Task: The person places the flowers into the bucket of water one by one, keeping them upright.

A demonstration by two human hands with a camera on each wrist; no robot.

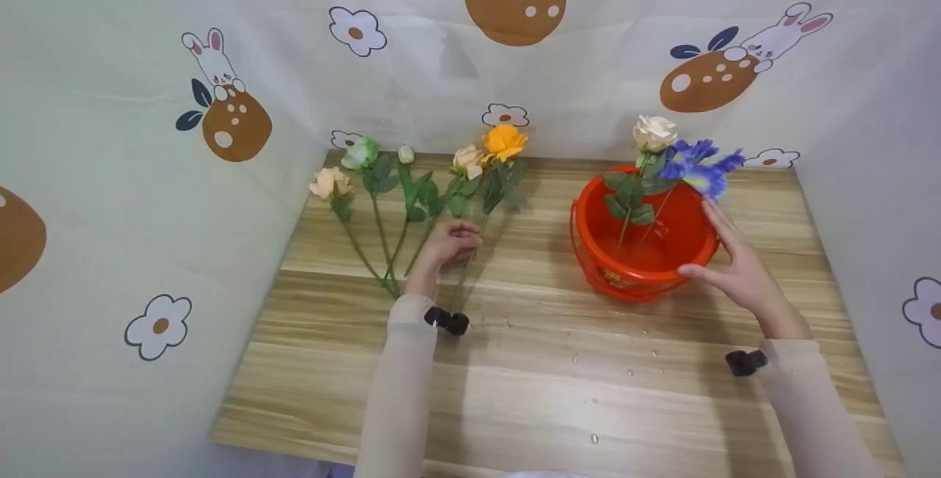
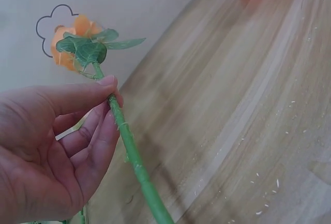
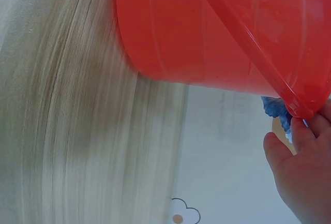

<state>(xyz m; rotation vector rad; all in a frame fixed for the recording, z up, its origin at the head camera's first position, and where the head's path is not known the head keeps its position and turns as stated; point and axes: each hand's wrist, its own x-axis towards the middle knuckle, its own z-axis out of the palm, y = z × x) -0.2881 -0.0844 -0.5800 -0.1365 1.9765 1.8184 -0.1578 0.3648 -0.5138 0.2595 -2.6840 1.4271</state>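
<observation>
My left hand (image 1: 450, 244) pinches the green stem (image 2: 129, 141) of a yellow-orange artificial rose (image 1: 504, 143) between thumb and fingertips, seen close in the left wrist view. A red bucket (image 1: 680, 237) stands at the right of the table. Spread along its right side, my right hand (image 1: 739, 276) touches the rim with fairly straight fingers, the thumb at the near side. A cream rose (image 1: 654, 132) and a blue-purple iris (image 1: 702, 168) stand in the bucket, their heads above the far rim. In the right wrist view the fingertips meet the rim beside the handle joint (image 3: 301, 109).
Left of my left hand lie a peach rose (image 1: 331, 184), a pale green rose (image 1: 360, 154) and a white bud (image 1: 406, 154). Another peach rose (image 1: 467, 162) is beside the yellow-orange one. Small drops dot the wooden table (image 1: 529, 390). Printed cloth (image 1: 412, 88) hangs around it.
</observation>
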